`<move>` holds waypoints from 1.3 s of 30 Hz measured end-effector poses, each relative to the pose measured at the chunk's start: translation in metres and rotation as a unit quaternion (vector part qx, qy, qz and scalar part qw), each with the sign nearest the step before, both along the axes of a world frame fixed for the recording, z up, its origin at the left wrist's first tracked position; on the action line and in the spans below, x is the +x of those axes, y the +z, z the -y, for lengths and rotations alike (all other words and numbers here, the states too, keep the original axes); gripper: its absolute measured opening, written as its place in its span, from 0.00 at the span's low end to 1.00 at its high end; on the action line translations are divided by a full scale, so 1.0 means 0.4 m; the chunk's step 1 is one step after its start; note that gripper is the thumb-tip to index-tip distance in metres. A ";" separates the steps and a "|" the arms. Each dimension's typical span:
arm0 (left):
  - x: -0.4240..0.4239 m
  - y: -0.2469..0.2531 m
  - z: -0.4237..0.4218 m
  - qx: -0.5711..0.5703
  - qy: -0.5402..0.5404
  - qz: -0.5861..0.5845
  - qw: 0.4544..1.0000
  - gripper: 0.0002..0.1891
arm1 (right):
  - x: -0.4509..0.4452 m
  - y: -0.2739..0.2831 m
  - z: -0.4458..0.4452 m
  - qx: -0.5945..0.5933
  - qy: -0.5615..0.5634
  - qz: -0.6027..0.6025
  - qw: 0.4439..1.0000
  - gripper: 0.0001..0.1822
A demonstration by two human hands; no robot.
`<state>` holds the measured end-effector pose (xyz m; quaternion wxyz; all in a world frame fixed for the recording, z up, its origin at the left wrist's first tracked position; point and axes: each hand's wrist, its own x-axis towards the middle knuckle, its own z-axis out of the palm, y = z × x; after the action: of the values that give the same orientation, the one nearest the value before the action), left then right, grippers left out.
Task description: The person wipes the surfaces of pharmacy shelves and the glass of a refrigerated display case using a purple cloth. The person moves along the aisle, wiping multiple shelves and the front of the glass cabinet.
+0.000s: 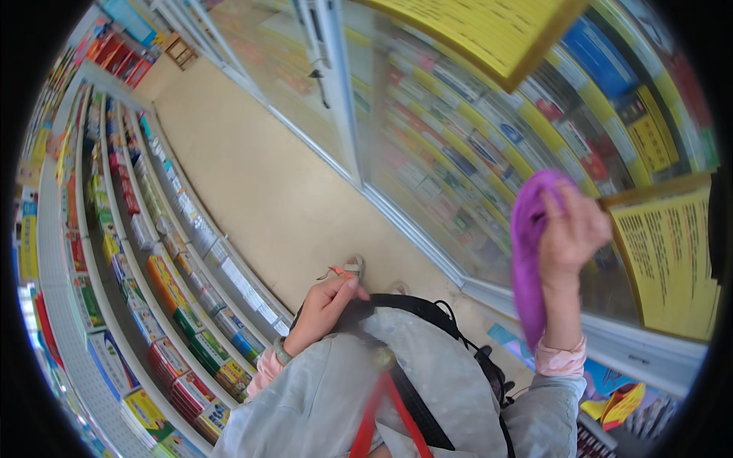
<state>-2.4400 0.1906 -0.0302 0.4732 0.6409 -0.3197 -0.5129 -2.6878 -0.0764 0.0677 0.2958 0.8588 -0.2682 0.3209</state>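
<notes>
My right hand [570, 235] grips a purple cloth [527, 257], bunched under the fingers and hanging down past the wrist. It is at the glass door [435, 212] of a tall display cabinet, beside a framed yellow notice [667, 257] that bears writing. Whether the cloth touches the glass is hard to tell. Close in front of my body, my left hand [326, 306] is closed on a small orange cord [343, 272] with a thin dark end sticking out. A pale green bangle [280, 350] circles the left wrist.
Curved white shelves [94, 286] full of packaged boxes run along the left. Boxes on yellow-edged shelves [458, 114] stand behind the glass. A second yellow notice [487, 28] hangs above. Between them runs a beige floor aisle [246, 154], with a wooden stool [180, 51] at its far end.
</notes>
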 end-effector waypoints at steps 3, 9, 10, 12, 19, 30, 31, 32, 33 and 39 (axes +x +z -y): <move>-0.020 -0.002 0.079 -0.053 -0.049 0.020 0.997 0.14 | 0.020 0.099 -0.013 -0.096 -0.036 0.145 0.984 0.15; -0.106 -0.050 0.299 -0.149 -0.135 0.148 0.968 0.24 | 0.046 0.017 -0.227 0.500 0.197 0.462 0.705 0.11; -0.133 -0.083 0.322 -0.200 -0.133 0.181 0.954 0.26 | 0.029 0.023 -0.255 0.500 0.251 0.442 0.701 0.12; -0.166 -0.101 0.349 -0.199 -0.203 0.106 0.953 0.23 | -0.006 0.036 -0.275 0.508 0.343 0.485 0.623 0.12; -0.269 0.094 0.323 -0.190 -0.221 -0.087 0.953 0.23 | -0.106 0.012 -0.265 0.407 0.118 0.328 0.844 0.27; -0.222 0.245 0.283 -0.163 -0.320 -0.122 0.925 0.26 | -0.374 0.042 -0.172 0.044 -0.006 0.407 0.912 0.29; -0.212 0.244 0.272 -0.150 -0.312 -0.124 0.930 0.27 | -0.387 0.088 -0.141 -0.052 -0.042 0.379 0.923 0.27; -0.212 0.247 0.254 -0.133 -0.300 -0.124 0.936 0.26 | -0.384 0.092 -0.103 -0.069 -0.062 0.342 0.935 0.26; -0.206 0.232 0.231 -0.133 -0.293 -0.105 0.941 0.26 | -0.371 0.074 -0.070 -0.082 -0.079 0.308 0.944 0.25; -0.174 0.192 0.123 -0.093 -0.189 -0.071 0.975 0.24 | -0.151 -0.274 0.024 0.063 0.097 -0.092 0.989 0.22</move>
<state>-2.5098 0.1415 0.0465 0.4463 0.4839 -0.4470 -0.6057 -2.7482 -0.0861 -0.0419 0.2321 0.9235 -0.1750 0.2501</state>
